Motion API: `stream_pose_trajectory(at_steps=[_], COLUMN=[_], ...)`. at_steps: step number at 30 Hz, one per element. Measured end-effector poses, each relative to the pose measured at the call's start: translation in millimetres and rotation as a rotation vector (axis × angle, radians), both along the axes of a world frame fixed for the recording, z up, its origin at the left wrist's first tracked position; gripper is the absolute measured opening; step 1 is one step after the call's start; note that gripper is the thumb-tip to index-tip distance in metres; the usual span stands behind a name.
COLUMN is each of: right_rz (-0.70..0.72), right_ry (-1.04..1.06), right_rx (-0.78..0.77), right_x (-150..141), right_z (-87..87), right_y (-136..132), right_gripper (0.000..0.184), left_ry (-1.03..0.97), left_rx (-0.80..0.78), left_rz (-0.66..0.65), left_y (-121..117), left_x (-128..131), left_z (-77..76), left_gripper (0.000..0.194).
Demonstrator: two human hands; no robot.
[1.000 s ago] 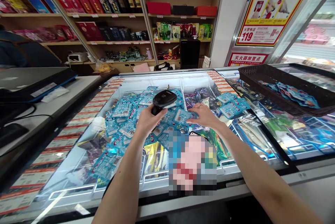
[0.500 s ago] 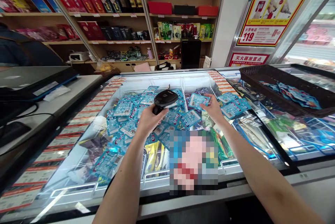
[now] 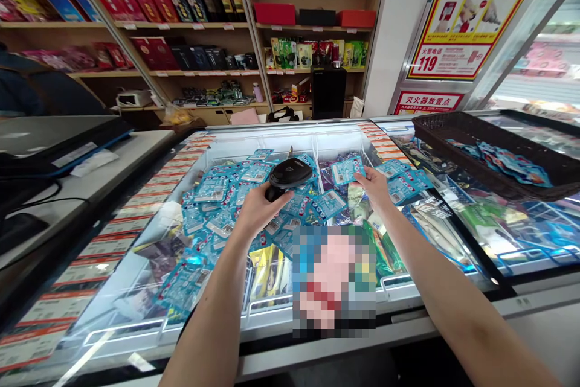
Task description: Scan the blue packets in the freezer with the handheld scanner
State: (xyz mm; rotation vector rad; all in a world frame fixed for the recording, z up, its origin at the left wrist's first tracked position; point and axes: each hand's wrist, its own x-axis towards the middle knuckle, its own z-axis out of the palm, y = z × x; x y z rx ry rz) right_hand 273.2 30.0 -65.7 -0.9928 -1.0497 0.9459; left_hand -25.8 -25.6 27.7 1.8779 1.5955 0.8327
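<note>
My left hand (image 3: 261,209) is wrapped round the handle of a black barcode scanner (image 3: 290,173), whose head points away to the right. Between the thumb and fingers of my right hand (image 3: 375,186) is the edge of a blue packet (image 3: 346,170) with a barcode label on its face. Many similar blue packets (image 3: 212,189) lie spread in a loose heap under the scanner, on the freezer's glass top. To the right of my right hand, a smaller group of blue packets (image 3: 403,182) lies overlapping.
A dark woven basket (image 3: 480,179) holding more blue packets stands at the right. Price labels (image 3: 111,227) line the glass of the chest freezer (image 3: 335,127). On the left are a counter (image 3: 149,140) and a person in dark clothing (image 3: 49,91). Stocked shelves (image 3: 181,25) stand behind.
The blue packet in my right hand has moved slightly up and right and turned a little. My left hand and the scanner have shifted slightly to the right.
</note>
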Motion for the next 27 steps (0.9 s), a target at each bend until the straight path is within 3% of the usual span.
stream_pose_trajectory(at_steps=[6, 14, 27], right_rz=[-0.015, -0.013, -0.011], right_ry=[0.03, 0.03, -0.002], right_rx=[-0.029, -0.03, -0.035], right_x=[0.7, 0.9, 1.6], right_z=[-2.5, -2.2, -4.1], right_y=[4.1, 5.2, 5.2], right_gripper=[0.036, 0.041, 0.044], left_ry=[-0.042, -0.03, 0.037], left_rx=[-0.096, -0.133, -0.099], left_rz=[-0.114, -0.131, -0.214], left_y=[-8.5, -8.4, -5.7], left_x=[6.0, 7.0, 5.0], left_z=[7.7, 7.6, 3.6], left_gripper=[0.048, 0.049, 0.047])
